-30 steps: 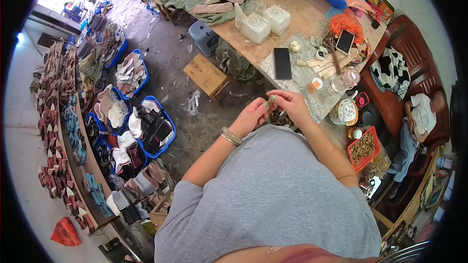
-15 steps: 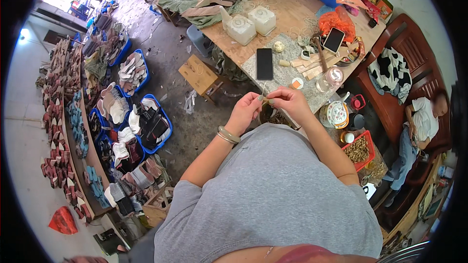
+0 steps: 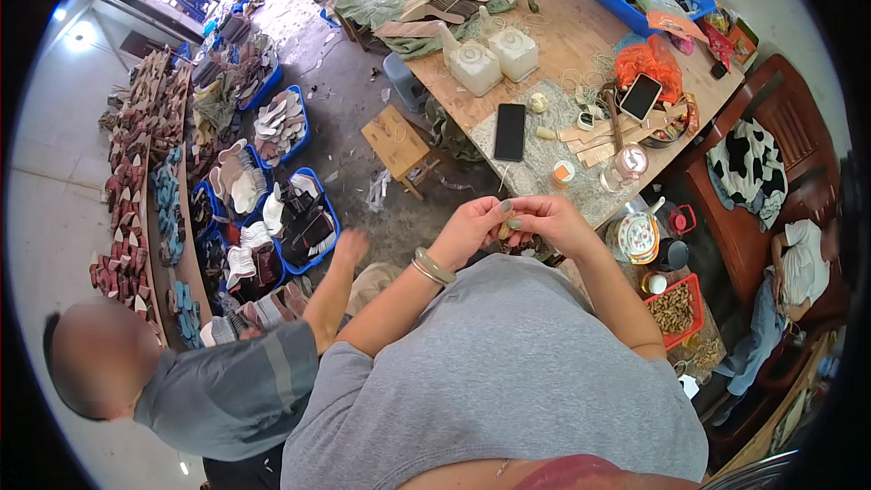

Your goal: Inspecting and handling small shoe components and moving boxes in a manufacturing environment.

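Note:
My left hand (image 3: 474,227) and my right hand (image 3: 552,220) meet in front of my shirt, just off the table's near corner. Their thumbs and fingertips press together around a small tan thing (image 3: 504,231) that looks like a peanut. Fingers cover most of it. A pale bangle and a thinner ring sit on my left wrist. Below the hands, a dark container or heap is mostly hidden. A black phone (image 3: 510,132) lies flat on the stone slab just beyond them.
To the right stand a red basket (image 3: 697,310) of peanuts, a patterned pot (image 3: 638,237) and a glass jar (image 3: 624,169). A co-worker (image 3: 227,390) is close at my left, arm reaching forward. Blue bins (image 3: 337,218) of shoe parts and a wooden stool (image 3: 396,141) stand beyond.
A co-worker has come into view at the left with an arm stretched out. The whole scene has shifted right and down in the picture. My hands stay together at the fingertips.

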A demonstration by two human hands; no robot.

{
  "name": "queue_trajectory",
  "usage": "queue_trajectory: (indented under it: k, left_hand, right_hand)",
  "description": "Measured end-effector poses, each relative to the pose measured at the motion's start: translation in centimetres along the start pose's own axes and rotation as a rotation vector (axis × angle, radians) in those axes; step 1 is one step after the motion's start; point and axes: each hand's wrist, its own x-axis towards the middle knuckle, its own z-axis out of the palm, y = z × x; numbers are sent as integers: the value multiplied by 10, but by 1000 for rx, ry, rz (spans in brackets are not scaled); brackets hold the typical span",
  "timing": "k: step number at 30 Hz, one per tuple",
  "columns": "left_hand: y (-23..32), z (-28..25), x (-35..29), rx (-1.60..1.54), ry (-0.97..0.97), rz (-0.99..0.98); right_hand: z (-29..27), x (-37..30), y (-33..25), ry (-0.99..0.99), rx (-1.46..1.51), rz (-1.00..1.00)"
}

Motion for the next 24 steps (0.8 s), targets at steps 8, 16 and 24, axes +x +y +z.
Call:
queue_trajectory:
  k: [8,16,24]
  left_hand:
    - [4,6,-22,2,-122,65]
    - [-12,4,-23,153,-164,159]
    - [-19,9,-30,170,-136,296]
  right_hand:
    - [12,-3,9,267,-158,-217]
    - [25,-19,5,239,-23,-182]
    - [41,-16,17,347,77,-255]
